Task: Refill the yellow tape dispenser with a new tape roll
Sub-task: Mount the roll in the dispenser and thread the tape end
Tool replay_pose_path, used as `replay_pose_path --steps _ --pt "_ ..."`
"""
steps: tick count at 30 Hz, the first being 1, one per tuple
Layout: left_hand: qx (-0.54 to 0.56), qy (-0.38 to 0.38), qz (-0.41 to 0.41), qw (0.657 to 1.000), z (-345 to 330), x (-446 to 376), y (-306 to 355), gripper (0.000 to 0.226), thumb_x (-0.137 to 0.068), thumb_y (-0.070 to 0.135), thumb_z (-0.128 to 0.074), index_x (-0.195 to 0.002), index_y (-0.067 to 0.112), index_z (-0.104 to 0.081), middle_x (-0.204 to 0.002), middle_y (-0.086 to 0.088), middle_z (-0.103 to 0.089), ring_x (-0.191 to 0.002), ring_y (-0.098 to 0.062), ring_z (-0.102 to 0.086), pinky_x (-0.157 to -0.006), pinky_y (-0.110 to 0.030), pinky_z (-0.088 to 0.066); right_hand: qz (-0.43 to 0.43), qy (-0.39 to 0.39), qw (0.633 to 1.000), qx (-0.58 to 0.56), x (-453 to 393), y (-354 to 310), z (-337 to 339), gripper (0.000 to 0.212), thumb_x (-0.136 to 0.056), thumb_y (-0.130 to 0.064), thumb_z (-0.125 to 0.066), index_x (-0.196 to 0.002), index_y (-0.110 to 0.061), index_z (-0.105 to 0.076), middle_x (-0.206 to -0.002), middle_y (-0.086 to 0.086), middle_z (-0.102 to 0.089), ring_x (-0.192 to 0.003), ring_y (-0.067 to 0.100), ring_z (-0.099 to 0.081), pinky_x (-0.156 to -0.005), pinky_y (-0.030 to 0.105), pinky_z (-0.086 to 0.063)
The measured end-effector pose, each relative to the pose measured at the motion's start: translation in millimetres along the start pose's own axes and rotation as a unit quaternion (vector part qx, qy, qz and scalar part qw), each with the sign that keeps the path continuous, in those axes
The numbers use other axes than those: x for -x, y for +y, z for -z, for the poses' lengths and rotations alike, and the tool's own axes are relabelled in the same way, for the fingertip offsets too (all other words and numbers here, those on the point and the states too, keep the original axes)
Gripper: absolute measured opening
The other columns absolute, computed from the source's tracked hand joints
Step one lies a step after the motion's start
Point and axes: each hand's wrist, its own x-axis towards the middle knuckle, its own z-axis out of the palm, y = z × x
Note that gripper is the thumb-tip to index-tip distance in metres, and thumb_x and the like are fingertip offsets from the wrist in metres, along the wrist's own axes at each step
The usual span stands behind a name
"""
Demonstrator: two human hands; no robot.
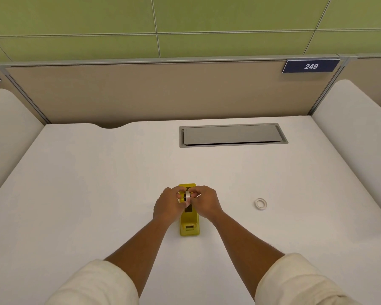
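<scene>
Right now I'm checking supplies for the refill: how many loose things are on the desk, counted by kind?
Tape dispensers: 1, yellow
Tape rolls: 2, one held in both hands over the dispenser, one lying flat on the desk to the right
Total: 3

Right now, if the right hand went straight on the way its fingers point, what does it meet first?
The right hand points inward and left, and its fingers already pinch the tape roll over the yellow dispenser. Next in line are the left hand's fingers, though depth is unclear.
</scene>
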Motion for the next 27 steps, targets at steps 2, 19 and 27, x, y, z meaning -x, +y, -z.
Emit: replay_pose_path --steps 2,19,27 --pt "-0.003 -0.007 -0.012 1.000 0 -1 -1 0.040 -0.083 0.034 -0.072 -0.122 0.039 -0.061 -0.104 0.003 -0.058 -0.090 -0.013 -0.058 -0.072 -0.025 -0.043 0.025 -0.001 1.000 0.009 1 -1 1 0.024 -0.077 0.001 -0.062 -0.088 -0.016 -0.075 -0.064 -0.012 -0.057 -0.062 0.003 -0.052 -0.053 0.004 -0.041" --pt "-0.021 -0.009 -0.018 1.000 1 -6 -5 0.038 -0.081 0.039 -0.074 -0.117 0.039 -0.062 -0.099 0.009 -0.054 -0.082 -0.010 -0.055 -0.066 -0.025 -0.041 0.063 -0.046 0.983 0.167 -4 -17 5 0.022 -0.088 -0.012 -0.051 -0.093 -0.005 -0.071 -0.085 0.007 -0.049 -0.075 0.020 -0.052 -0.062 0.034 -0.042" --pt "-0.061 -0.014 -0.029 0.998 4 -5 -3 0.032 -0.085 0.035 -0.068 -0.116 0.035 -0.062 -0.104 0.004 -0.056 -0.081 -0.016 -0.056 -0.067 -0.027 -0.042 0.153 -0.056 0.934 0.319 -4 -13 0 0.011 -0.090 -0.013 -0.053 -0.097 -0.010 -0.061 -0.103 0.007 -0.049 -0.074 0.021 -0.045 -0.059 0.032 -0.036"
